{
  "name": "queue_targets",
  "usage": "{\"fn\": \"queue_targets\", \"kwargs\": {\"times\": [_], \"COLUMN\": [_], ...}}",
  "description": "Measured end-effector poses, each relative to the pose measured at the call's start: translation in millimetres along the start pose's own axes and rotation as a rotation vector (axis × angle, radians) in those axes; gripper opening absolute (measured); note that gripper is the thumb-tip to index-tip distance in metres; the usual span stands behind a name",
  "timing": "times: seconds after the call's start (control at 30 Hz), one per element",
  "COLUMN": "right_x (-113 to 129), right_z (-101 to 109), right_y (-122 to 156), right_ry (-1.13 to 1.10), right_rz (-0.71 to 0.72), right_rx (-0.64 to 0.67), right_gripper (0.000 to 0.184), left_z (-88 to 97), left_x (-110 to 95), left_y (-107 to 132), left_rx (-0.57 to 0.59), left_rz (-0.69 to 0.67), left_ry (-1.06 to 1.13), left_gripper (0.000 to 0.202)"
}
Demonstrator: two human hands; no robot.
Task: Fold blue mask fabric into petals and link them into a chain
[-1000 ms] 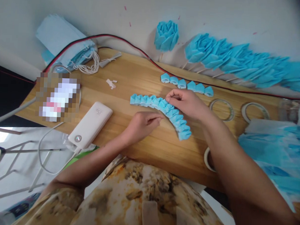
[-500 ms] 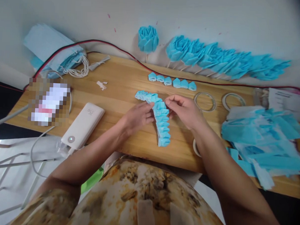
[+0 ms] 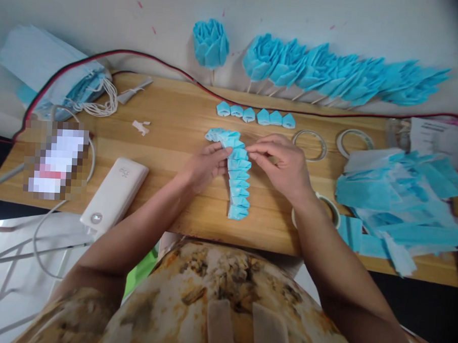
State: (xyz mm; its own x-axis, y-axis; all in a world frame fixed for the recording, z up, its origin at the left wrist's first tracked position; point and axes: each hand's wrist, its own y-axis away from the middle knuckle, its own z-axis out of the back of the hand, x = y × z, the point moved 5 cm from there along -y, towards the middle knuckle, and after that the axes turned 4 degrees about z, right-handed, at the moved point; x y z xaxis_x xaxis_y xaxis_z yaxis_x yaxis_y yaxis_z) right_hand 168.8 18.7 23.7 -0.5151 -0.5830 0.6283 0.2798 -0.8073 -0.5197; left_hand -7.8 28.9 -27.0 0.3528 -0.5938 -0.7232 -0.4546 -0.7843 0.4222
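The long chain of folded light-blue paper pieces lies mid wooden tabletop. The left hand at nine o'clock and the right hand at three o'clock pinch it, each grip closed.

A pleated strip lies mid-desk, running from front to back. The left hand touches its left side and the right hand its right. Behind it sits a row of folded pieces. Tape rings lie just right of the right hand, a heap of sheets lies further right, and a power bank lies well to the left.
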Motion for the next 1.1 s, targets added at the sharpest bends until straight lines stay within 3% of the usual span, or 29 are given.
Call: {"fn": "queue_targets", "kwargs": {"times": [0.13, 0.23, 0.47, 0.67, 0.77, 0.9, 1.1], "right_x": [0, 2, -8, -18, -16, -10, -8], "right_z": [1, -2, -8, -7, -7, -8, -3], "right_y": [0, 0, 4, 7, 6, 5, 5], "right_ry": [0.047, 0.04, -0.13, -0.167, -0.154, -0.119, -0.035], "right_rz": [0.035, 0.05, -0.247, -0.333, -0.332, -0.3, -0.158], "right_rx": [-0.031, 0.017, 0.058, 0.008, 0.009, 0.025, 0.033], "right_gripper": [0.013, 0.008, 0.009, 0.004, 0.005, 0.006, 0.008], "left_z": [0.3, 0.2, -0.2, -0.3, 2.5, 5.1, 4.1], "left_x": [1, 1, 4, 1, 1, 3, 1], "left_y": [0, 1, 0, 1, 1, 0, 2], "left_rx": [0.043, 0.056, 0.071, 0.077, 0.049, 0.018, -0.013], "left_rz": [-0.009, 0.002, 0.008, 0.019, 0.054, 0.074, 0.043], "left_ry": [-0.028, -0.052, -0.075, -0.08, -0.109, -0.155, -0.125], "left_gripper": [0.029, 0.031, 0.038, 0.052, 0.054, 0.04, 0.03]}}
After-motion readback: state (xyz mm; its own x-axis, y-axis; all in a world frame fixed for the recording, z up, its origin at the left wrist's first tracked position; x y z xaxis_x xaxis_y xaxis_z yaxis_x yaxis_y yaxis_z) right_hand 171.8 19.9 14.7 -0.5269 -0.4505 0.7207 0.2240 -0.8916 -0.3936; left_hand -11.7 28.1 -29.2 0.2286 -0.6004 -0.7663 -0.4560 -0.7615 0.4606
